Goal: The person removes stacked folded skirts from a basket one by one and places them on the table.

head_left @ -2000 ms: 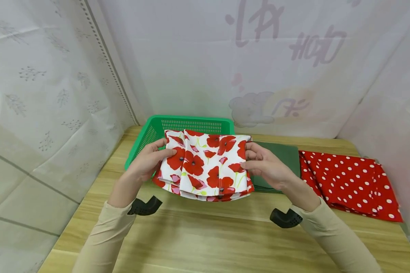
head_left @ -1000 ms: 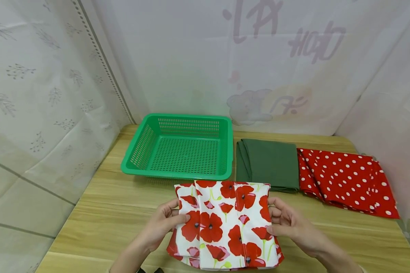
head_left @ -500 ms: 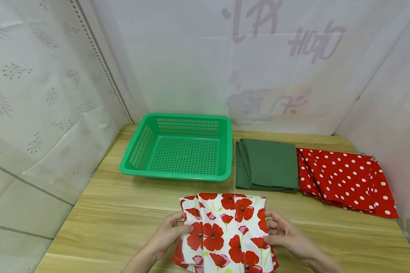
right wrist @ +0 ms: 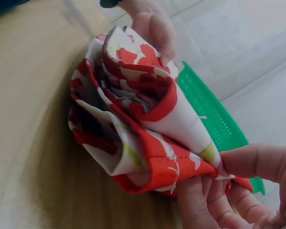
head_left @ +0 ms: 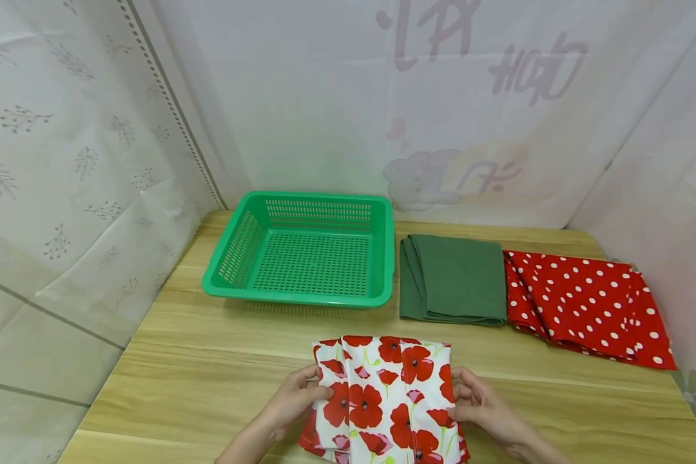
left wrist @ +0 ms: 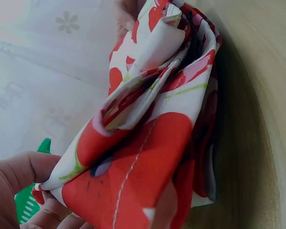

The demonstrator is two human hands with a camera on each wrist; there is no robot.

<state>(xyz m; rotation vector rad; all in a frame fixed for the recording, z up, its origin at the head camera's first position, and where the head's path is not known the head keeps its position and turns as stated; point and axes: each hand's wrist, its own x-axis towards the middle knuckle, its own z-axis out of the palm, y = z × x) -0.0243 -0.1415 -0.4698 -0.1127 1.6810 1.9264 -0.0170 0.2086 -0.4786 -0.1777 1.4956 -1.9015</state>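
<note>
A white cloth printed with red poppies [head_left: 377,399], folded into several layers, lies between my two hands at the near side of the table. My left hand [head_left: 292,403] pinches its left edge, thumb on top and fingers beneath. On the opposite edge my right hand [head_left: 481,409] pinches the cloth in the same way. Both wrist views show the side folds of the poppy cloth [left wrist: 148,143] as loose, open loops near the wooden surface. In the right wrist view the thumb and fingers [right wrist: 257,162] clasp one corner.
A green plastic basket [head_left: 298,299] with slotted walls stands at the back left, with nothing in it. To its right lie a folded dark green cloth [head_left: 464,277] and a red polka-dot cloth [head_left: 586,306]. Pale printed sheets [head_left: 301,96] hang behind and beside the wooden table [head_left: 209,361].
Both hands have brought the poppy cloth from in front of the basket back toward the near table edge, then slightly lower in view. The basket and other cloths stay put.
</note>
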